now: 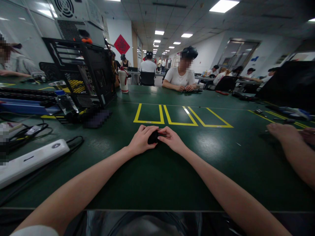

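Both my hands meet over the green tabletop (157,183), just in front of the yellow taped outlines. My left hand (141,140) is closed around a small black object (153,137), with the thumb below it and the fingers on top. Its kind cannot be made out, since the fingers cover much of it. My right hand (171,139) is pinched against the right side of the black object, thumb and fingertips close together. Whether a small part sits between those fingertips is hidden.
Left lie a white power strip (34,162), cables, a water bottle (66,102) and a black computer case (86,72). A white cup (123,80) stands behind. At right, a neighbour's arm (292,147) reaches over the table. Another person (182,73) sits opposite.
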The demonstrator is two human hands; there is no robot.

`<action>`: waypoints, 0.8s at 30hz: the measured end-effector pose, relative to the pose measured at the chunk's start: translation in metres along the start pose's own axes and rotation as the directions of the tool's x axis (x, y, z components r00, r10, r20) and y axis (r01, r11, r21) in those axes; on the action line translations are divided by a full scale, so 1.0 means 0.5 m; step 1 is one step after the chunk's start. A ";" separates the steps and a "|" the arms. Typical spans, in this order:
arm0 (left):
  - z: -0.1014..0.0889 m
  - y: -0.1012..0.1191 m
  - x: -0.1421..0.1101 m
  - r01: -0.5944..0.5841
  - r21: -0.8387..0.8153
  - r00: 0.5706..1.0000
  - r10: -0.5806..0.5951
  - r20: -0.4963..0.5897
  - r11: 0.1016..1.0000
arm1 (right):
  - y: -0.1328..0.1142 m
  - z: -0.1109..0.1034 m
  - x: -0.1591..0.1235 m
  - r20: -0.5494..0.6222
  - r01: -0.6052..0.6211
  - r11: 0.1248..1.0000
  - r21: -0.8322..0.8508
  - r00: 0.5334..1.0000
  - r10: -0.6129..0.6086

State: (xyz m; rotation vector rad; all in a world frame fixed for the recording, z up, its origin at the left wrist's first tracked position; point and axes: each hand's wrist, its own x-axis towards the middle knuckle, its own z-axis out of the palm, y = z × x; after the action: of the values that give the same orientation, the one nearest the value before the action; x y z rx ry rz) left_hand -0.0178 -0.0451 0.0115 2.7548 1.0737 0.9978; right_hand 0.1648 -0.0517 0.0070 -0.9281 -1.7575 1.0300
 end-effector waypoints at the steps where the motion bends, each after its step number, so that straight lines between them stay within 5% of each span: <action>1: 0.001 -0.001 0.000 -0.004 0.002 1.000 0.004 -0.002 1.000 | 0.001 0.000 0.001 -0.006 0.002 1.000 -0.006 1.000 -0.002; 24: -0.003 0.003 -0.001 0.012 -0.016 1.000 -0.012 0.008 1.000 | -0.016 -0.004 -0.003 0.031 -0.051 0.996 -0.074 0.998 0.053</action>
State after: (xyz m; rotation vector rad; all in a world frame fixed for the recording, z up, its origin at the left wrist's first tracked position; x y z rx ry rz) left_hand -0.0180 -0.0467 0.0129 2.7338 1.0750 0.9885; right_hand 0.1659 -0.0557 0.0143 -1.0125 -1.8170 1.0250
